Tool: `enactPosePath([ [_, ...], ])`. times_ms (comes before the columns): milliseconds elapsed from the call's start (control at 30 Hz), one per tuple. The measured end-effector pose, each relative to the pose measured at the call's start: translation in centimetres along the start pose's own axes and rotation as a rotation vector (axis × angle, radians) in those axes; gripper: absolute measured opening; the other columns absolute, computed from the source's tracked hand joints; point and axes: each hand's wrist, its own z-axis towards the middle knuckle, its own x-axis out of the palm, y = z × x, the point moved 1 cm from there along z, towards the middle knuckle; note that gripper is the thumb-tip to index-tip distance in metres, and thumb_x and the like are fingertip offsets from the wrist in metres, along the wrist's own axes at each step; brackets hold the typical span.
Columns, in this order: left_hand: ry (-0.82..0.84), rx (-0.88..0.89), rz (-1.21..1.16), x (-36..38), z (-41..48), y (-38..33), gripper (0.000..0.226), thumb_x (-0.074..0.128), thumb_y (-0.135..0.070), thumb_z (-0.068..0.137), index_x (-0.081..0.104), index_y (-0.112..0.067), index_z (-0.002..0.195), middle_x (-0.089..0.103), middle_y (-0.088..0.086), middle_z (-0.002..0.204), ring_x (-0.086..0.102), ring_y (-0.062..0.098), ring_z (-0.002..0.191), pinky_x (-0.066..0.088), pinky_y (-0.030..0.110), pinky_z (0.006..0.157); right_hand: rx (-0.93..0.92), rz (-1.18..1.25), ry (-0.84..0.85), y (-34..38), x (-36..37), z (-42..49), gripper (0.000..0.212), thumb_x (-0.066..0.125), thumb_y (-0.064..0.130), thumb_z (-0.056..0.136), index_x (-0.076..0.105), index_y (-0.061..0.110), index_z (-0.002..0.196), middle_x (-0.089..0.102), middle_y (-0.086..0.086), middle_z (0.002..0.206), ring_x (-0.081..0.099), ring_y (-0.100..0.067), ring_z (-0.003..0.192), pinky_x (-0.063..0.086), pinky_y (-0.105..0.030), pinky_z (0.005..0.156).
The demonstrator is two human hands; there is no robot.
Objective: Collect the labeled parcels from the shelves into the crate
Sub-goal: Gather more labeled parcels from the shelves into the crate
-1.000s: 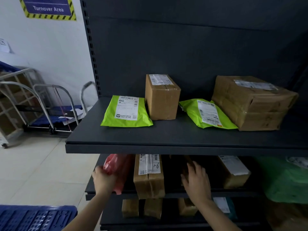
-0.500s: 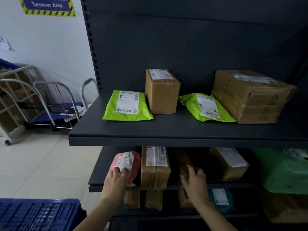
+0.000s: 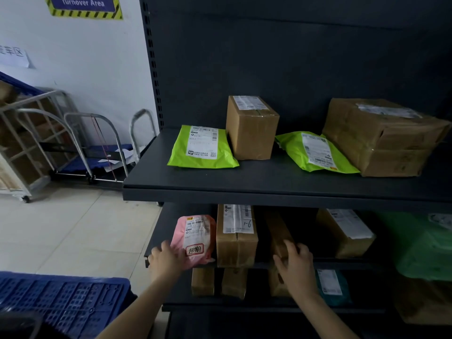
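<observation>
Nearest me, at 8 o'clock, the blue crate (image 3: 63, 302) sits low beside the racking, I judge so parcels can drop straight in. At 6 o'clock my left hand (image 3: 168, 261) has its fingers curled round the lower left corner of the pink parcel (image 3: 195, 238), at the middle shelf's (image 3: 163, 228) front edge (label facing me). At 5 o'clock my right hand (image 3: 297, 263) lays spread fingers on a narrow brown box (image 3: 278, 231), probably steadying it. Farther, at 12 o'clock, a green mailer (image 3: 203, 150) lies label-up on the upper shelf (image 3: 269, 184).
</observation>
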Motion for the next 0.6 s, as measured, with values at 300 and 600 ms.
enactPosePath([
  [300,0.263,-0.272,-0.562,0.0,0.8,-1.1,0.034,0.074,-0.014,0.078,0.053,0.006,0.096,0.067,0.015,0.083,0.064,0.020,0.062,0.052,0.026,0.046,0.009,-0.023,-0.031,-0.4,0.9,0.2,0.058,0.063,0.027,0.085,0.040,0.011,0.135,0.044,-0.020,0.129,0.044,-0.031,0.114,0.045,-0.034,0.088],
  [600,0.299,-0.186,-0.712,-1.3,-0.3,-1.8,0.009,0.063,-0.003,0.084,0.055,-0.004,0.081,0.065,0.014,0.078,0.064,0.026,0.068,0.052,0.032,0.060,-0.275,-0.291,-0.153,0.1,2.7,0.2,0.078,0.092,0.023,0.035,0.061,0.006,0.105,0.063,-0.012,0.097,0.050,-0.025,0.089,0.056,-0.037,0.069],
])
